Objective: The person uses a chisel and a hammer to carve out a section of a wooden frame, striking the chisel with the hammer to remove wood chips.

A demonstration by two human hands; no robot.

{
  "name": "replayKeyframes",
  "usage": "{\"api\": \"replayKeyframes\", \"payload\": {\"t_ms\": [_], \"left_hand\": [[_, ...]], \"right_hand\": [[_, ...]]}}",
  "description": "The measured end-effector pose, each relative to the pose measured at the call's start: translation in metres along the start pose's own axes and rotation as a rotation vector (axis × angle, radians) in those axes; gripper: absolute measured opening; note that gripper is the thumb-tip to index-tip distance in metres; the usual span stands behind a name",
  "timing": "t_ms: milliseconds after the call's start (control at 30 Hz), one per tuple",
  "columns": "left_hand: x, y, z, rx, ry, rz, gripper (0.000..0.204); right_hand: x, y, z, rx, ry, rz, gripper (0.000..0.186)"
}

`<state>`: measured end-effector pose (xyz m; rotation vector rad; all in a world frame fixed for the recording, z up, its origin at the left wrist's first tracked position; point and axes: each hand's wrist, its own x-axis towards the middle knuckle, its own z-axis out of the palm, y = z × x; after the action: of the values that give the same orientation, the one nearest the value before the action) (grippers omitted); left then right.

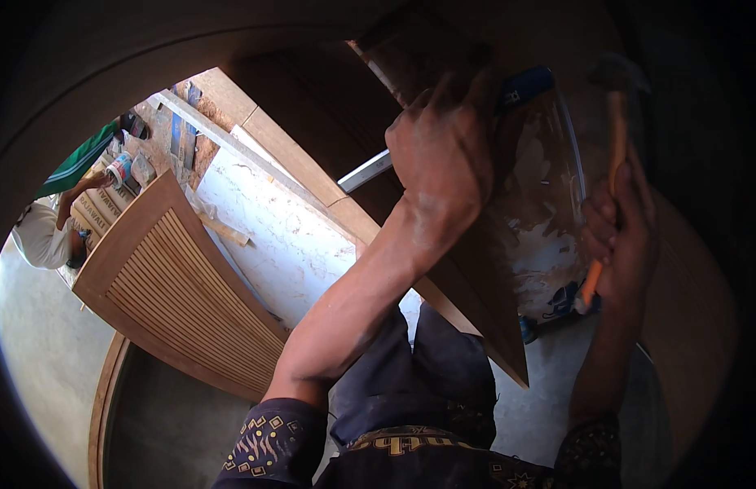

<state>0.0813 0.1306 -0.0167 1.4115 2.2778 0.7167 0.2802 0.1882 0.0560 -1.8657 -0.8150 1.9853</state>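
Observation:
My left hand (443,147) is wrapped round a chisel. Its flat steel blade (365,171) sticks out toward the left, with the tip at the light edge of a wooden panel (312,175). The blue handle end (526,88) shows on the other side of the fist. In my right hand (626,224) is a hammer, gripped by its orange handle (617,130). The hammer head (616,72) is raised level with the chisel's handle end, a little to the right of it, dark and blurred.
At left leans a slatted wooden panel (182,281). Behind it lies a white, marble-like sheet (268,232) with dust. A crouching person (48,232) at far left holds a small can (119,169) near some sacks (101,212). A pointed wooden corner (508,359) juts toward my legs.

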Motion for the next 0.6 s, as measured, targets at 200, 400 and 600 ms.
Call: {"api": "replayKeyframes", "payload": {"t_ms": [200,400,600], "left_hand": [[0.001,-0.002,-0.001,-0.033,-0.024,0.015,0.041],[0.000,-0.007,0.008,0.075,-0.053,0.026,0.033],[0.011,-0.016,0.019,0.291,-0.443,-0.149,0.031]], "right_hand": [[0.003,0.005,0.006,-0.036,-0.012,-0.010,0.054],[0.004,-0.001,0.005,-0.083,-0.061,0.038,0.059],[0.006,0.002,0.009,0.021,0.042,0.043,0.057]]}}
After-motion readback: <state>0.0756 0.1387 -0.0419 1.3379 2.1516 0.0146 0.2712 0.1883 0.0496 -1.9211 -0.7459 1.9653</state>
